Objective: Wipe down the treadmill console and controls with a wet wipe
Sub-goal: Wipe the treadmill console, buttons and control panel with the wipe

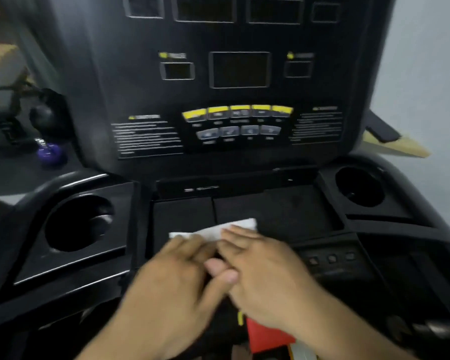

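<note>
- Both hands lie side by side on a white folded wet wipe (pixel 227 228). The left hand (pixel 174 276) and the right hand (pixel 263 268) have their fingers stretched out flat and press down on it; neither hand curls around it.
- The thumbs meet in the middle between the two hands. The left hand is blurred, so its fingertips are hard to separate.
- The wipe rests on the flat black tray (pixel 291 211) at the foot of the black upright treadmill console (pixel 130 81). Only its far edge and two corners show; the fingers hide the rest.
- On each side of the tray is a round black cup holder, one on the left (pixel 78 222) and one on the right (pixel 359 187).
- Higher on the console there is a curved row of yellow buttons (pixel 237 111), with a row of grey buttons (pixel 238 131) under it. The labels and the white text blocks beside them are too blurred to read.
- The dark display windows at the top are cut off by the frame edge.
- A red object (pixel 265 336) shows under the right wrist, partly covered; I cannot tell what it is.
- A small purple object (pixel 51 152) lies on the floor at the left, not sharp.
</note>
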`<state>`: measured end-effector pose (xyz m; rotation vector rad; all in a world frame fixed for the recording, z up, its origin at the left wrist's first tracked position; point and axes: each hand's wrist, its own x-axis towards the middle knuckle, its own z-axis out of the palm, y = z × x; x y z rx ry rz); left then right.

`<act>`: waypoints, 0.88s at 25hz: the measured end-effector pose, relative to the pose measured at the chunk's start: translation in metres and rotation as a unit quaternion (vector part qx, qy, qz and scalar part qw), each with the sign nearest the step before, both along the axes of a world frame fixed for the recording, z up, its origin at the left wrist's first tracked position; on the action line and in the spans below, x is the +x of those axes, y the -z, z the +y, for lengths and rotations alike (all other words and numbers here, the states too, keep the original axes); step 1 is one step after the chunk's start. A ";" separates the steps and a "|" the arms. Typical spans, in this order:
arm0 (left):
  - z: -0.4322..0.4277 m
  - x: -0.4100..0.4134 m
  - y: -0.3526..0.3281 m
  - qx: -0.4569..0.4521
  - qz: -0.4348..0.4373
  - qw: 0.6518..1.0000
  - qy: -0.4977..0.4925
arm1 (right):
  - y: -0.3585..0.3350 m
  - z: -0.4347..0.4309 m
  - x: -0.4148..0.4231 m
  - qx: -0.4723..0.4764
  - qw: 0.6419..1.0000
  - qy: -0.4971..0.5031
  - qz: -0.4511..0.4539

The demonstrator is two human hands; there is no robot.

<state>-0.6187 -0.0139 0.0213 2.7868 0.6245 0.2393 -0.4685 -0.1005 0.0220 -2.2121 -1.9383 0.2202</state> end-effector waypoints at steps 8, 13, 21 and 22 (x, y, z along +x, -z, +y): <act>-0.028 0.083 0.000 -0.076 -0.006 0.992 0.101 | -0.011 -0.061 0.070 -0.034 0.991 0.126 -0.017; -0.049 0.117 0.009 -0.075 0.020 0.991 0.105 | -0.017 -0.066 0.094 -0.041 0.982 0.182 0.014; -0.042 0.115 -0.003 -0.035 0.075 0.992 0.091 | -0.007 -0.062 0.095 -0.108 0.974 0.145 -0.136; -0.039 0.133 -0.001 -0.043 0.086 0.991 0.094 | -0.007 -0.056 0.109 -0.113 0.972 0.148 -0.144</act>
